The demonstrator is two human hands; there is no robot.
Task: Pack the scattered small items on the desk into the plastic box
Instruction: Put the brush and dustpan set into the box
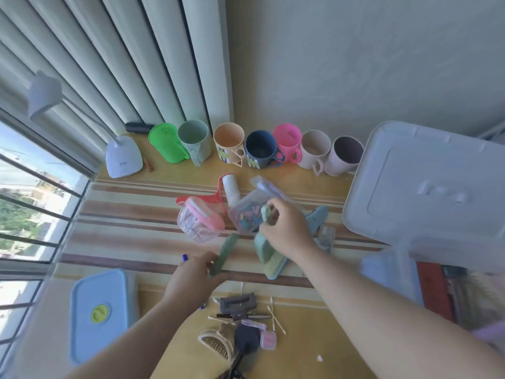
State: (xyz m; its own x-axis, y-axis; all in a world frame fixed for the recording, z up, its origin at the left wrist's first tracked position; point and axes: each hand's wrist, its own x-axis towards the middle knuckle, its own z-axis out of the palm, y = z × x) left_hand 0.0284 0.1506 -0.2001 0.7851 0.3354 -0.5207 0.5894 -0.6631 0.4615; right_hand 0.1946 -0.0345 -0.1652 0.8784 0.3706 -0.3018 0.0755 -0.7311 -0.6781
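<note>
Left hand (195, 277) grips a flat green strip (223, 255) w/ curled fingers, just above the striped worktop (131, 214). Right hand (284, 228) pinches a small green ring-like item (267, 214) over a small clear box of clips (247, 213), approx. mid worktop; frame is blurred, so can't tell what the item is. Big plastic box (426, 184) w/ white lid sits at the right edge, lid on, well apart from the hands. Near the right hand: green brush (269, 257), blue clip (317, 218), pink-lidded clear jar (200, 221), lint roller (231, 190). Closer to the person: hair claws (216, 344), pen (243, 315), cotton swabs (276, 318), small pink case (268, 340). Row of mugs (259, 149) along the wall, lamp (124, 157) at left, blue-lidded container (98, 313) at bottom left.
</note>
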